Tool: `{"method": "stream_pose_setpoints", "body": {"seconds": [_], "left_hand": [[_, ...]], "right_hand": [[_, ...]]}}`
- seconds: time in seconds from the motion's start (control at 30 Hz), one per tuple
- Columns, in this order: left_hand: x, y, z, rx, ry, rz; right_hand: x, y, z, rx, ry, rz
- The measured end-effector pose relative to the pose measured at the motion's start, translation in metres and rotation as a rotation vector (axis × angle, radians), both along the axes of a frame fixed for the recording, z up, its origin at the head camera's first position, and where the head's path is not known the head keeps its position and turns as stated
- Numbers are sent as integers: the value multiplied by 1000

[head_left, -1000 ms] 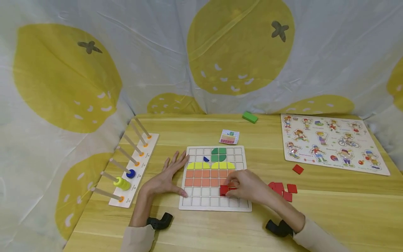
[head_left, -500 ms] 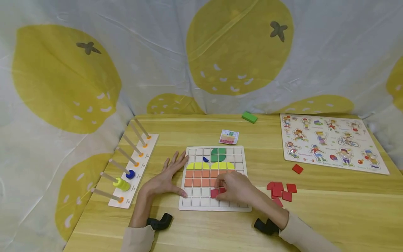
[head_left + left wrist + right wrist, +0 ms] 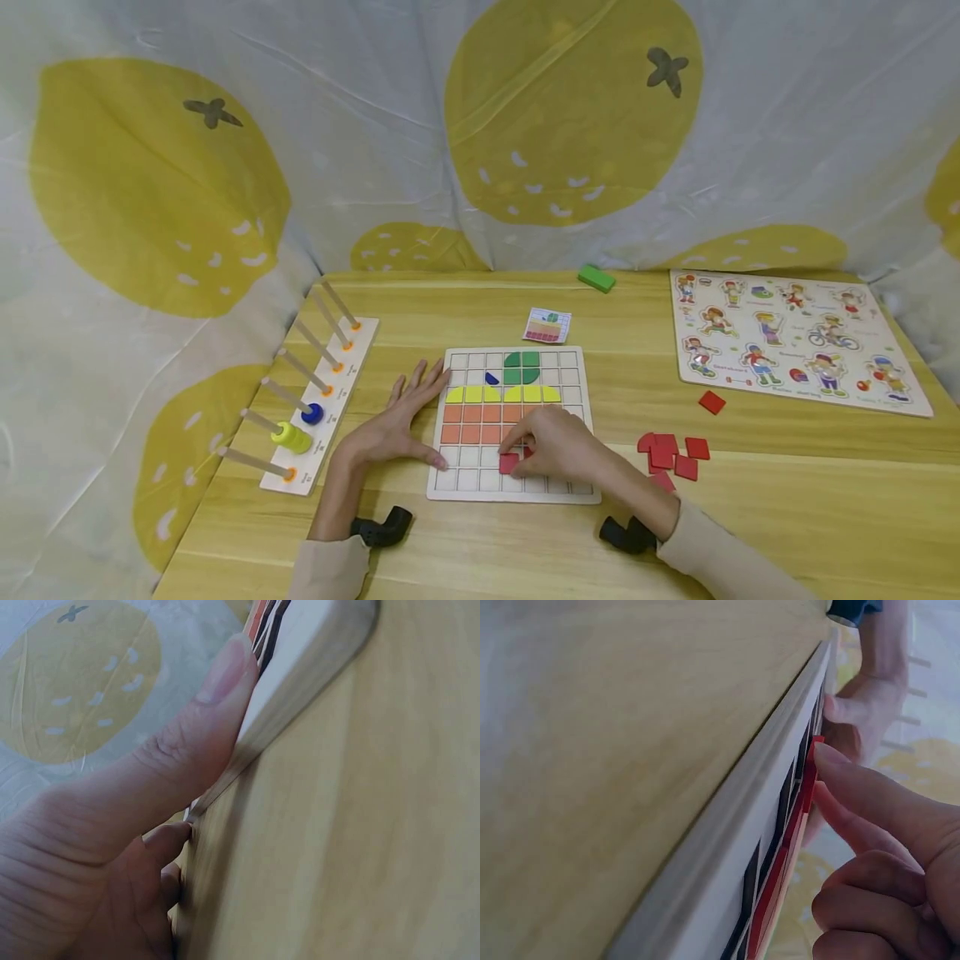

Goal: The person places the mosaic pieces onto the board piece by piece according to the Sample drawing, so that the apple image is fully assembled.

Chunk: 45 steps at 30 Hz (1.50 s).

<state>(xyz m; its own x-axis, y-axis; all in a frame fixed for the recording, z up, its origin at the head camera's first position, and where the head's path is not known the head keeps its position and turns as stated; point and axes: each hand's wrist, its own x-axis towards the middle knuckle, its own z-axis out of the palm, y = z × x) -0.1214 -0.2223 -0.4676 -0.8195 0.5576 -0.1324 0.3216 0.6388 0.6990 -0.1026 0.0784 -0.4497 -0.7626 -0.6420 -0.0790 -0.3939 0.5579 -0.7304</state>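
A white gridded board (image 3: 517,495) lies on the table with green, yellow, orange and dark blue pieces set in its upper cells. My left hand (image 3: 393,421) rests at its left edge, fingers spread; the left wrist view shows the thumb (image 3: 214,697) lying on the rim and the other fingers along the side. Over the lower part of the board, my right hand (image 3: 558,442) pinches a red square tile (image 3: 508,463) between thumb and index finger. In the right wrist view more red (image 3: 769,904) runs along the same row, partly hidden by the hand in the head view.
Several loose red tiles (image 3: 663,450) lie right of the board. Behind it is a small printed pattern card (image 3: 547,326). A peg stand (image 3: 330,400) with yellow and blue rings stands left. A picture puzzle (image 3: 795,342) and a green block (image 3: 596,278) sit at the back.
My right hand has moved left along the lower row with a red tile, mostly in the first half second, then only slightly. The left hand has stayed at the board's edge.
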Motion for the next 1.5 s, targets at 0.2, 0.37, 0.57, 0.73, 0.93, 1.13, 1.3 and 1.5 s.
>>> {"method": "stream_pose_setpoints", "body": {"seconds": [0.2, 0.37, 0.57, 0.73, 0.93, 1.13, 1.3, 1.5], "left_hand": [[-1, 2, 1, 9, 5, -3], [-2, 2, 0, 7, -1, -6], [-3, 1, 0, 3, -6, -6], [-3, 1, -1, 14, 2, -13], [-2, 1, -1, 18, 5, -13], [-1, 0, -1, 11, -1, -4], [0, 0, 0, 0, 1, 7], [1, 0, 0, -5, 1, 10]], "right_hand": [[2, 2, 2, 18, 36, -10], [3, 1, 0, 5, 40, -13], [0, 2, -1, 40, 45, -52], [-4, 5, 0, 19, 5, -30], [-10, 9, -3, -52, -89, 34], [-16, 9, -5, -60, -157, 58], [-21, 9, -4, -49, -163, 58], [-23, 8, -4, -29, -164, 68]]}}
